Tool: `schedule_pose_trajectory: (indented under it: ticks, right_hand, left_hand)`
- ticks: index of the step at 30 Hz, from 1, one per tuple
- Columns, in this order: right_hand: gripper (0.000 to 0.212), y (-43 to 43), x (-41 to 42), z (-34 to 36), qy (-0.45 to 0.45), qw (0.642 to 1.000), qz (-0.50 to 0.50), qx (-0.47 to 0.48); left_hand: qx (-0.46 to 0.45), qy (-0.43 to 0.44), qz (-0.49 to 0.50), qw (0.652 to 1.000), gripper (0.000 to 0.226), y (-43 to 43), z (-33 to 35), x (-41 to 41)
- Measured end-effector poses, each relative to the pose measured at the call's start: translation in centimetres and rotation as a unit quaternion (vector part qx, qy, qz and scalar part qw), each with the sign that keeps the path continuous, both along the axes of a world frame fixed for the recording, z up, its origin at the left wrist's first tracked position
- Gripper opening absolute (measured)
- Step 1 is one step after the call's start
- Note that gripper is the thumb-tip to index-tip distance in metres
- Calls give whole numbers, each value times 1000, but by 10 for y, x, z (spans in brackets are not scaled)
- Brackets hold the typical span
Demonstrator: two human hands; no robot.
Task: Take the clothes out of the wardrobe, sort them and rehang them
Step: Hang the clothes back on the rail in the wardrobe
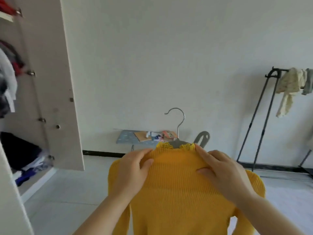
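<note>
The left hand point(131, 173) and right hand point(221, 173) pinch the shoulders of a yellow sweater point(179, 192) on a hanger point(177, 122), held up at 6 o'clock. At 9 o'clock the open wardrobe point(50, 82) holds hung and piled clothes point(10, 78). A rack point(264, 119) at 3 o'clock carries a pale garment point(288, 89), and a small cluttered table point(128, 136) stands behind the sweater.

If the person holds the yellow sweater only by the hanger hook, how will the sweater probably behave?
The yellow sweater looks like soft ribbed knit, so it would probably hang limp, sleeves dangling. It seems light: both hands, left hand and right hand, pinch it loosely. The hanger hook is thin metal, so it may swing.
</note>
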State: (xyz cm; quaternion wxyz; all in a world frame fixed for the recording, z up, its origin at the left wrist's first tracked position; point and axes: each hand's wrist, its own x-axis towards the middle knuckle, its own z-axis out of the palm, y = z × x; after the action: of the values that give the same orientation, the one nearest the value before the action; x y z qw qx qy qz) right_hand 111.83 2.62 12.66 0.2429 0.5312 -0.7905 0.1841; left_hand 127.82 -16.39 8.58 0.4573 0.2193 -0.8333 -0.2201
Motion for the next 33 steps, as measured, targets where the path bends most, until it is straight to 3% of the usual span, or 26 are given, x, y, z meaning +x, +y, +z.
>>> schedule_pose_trajectory:
  ticks: [8,13,23,33]
  right_hand:
    - [70,-193,2,23,11,993,110,-36]
    - [59,-305,-9,33,18,986,164,-27]
    - [62,-524,-47,45,46,947,312,-66]
    - [62,-736,-16,41,56,923,373,-78]
  left_hand:
    - [-65,-7,106,992,40,-155,16,41]
    - [-71,-19,182,981,41,-244,18,43]
    - [-52,-51,343,937,41,-404,27,23]
    - [-58,-72,415,905,43,-589,22,63]
